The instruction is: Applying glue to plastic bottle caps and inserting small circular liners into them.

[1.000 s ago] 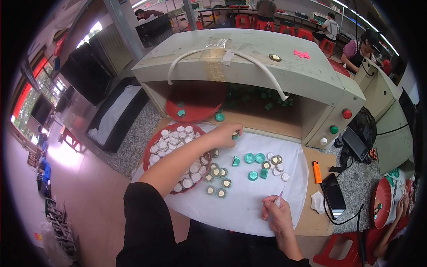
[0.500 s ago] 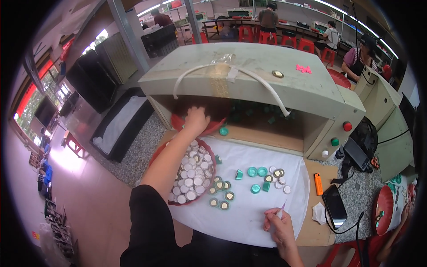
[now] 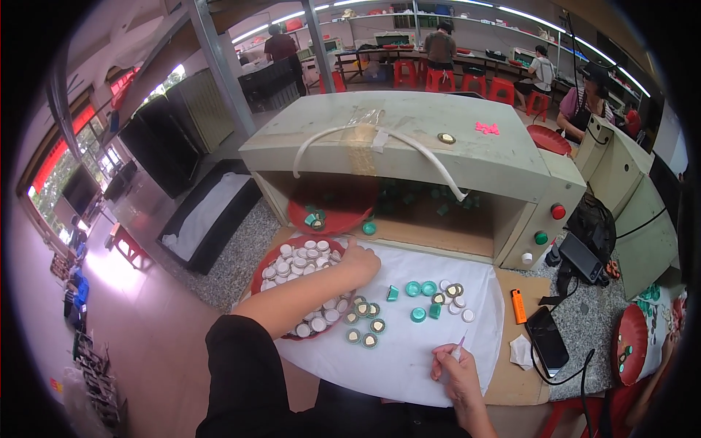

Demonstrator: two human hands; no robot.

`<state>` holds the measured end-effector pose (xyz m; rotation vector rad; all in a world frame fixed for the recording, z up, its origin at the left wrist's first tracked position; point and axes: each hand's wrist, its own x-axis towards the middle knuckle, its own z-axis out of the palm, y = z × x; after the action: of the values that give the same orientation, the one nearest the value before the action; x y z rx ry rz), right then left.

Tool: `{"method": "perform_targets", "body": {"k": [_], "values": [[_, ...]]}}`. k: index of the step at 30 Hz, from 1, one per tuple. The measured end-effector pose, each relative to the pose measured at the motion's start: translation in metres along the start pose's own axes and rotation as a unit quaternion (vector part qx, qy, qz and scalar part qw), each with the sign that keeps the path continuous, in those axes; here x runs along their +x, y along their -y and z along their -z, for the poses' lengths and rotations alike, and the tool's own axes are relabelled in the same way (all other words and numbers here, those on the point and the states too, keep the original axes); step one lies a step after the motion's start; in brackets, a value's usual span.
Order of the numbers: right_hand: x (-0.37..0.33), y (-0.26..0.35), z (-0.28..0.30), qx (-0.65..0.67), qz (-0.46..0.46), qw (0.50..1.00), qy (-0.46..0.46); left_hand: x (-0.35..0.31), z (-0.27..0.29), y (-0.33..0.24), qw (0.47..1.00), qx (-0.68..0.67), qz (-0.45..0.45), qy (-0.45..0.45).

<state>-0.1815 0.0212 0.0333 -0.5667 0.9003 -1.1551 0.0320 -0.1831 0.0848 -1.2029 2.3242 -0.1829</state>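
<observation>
My left hand [image 3: 359, 264] reaches over a red bowl [image 3: 257, 276] heaped with white round caps [image 3: 292, 266]. Its fingers curl down at the bowl's right rim and hide whatever is in them. Low on the white sheet [image 3: 409, 358], my right hand [image 3: 458, 372] pinches a slim pointed tool [image 3: 459, 349] with a purple tip. Between the hands lie green cups [image 3: 418, 314], some upright and some on their sides. Nearer the bowl are several round pieces with gold centres [image 3: 370, 340]. White discs [image 3: 468, 315] form a small group on the right.
A cream metal box oven [image 3: 409, 124] with an open front stands behind the sheet. Inside it are a red tray [image 3: 332, 219] and scattered green cups. An orange lighter [image 3: 518, 306], a phone [image 3: 548, 339] and cables lie on the right. People work at benches beyond.
My left hand has come out of the oven opening and down to the bowl's right rim. Green and gold-centred pieces now show in the red tray. My right hand stays nearly still.
</observation>
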Motion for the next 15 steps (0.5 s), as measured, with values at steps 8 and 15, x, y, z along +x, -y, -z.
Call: {"method": "perform_targets", "body": {"k": [8,15], "values": [[0.001,0.0,0.001,0.003,-0.008,1.0,0.004,0.001,0.024,0.072,0.903,-0.132,0.147,-0.382],[0.002,-0.001,0.002,0.014,-0.003,1.0,-0.001,-0.008,0.017,0.038,0.916,-0.218,0.083,-0.326]]}}
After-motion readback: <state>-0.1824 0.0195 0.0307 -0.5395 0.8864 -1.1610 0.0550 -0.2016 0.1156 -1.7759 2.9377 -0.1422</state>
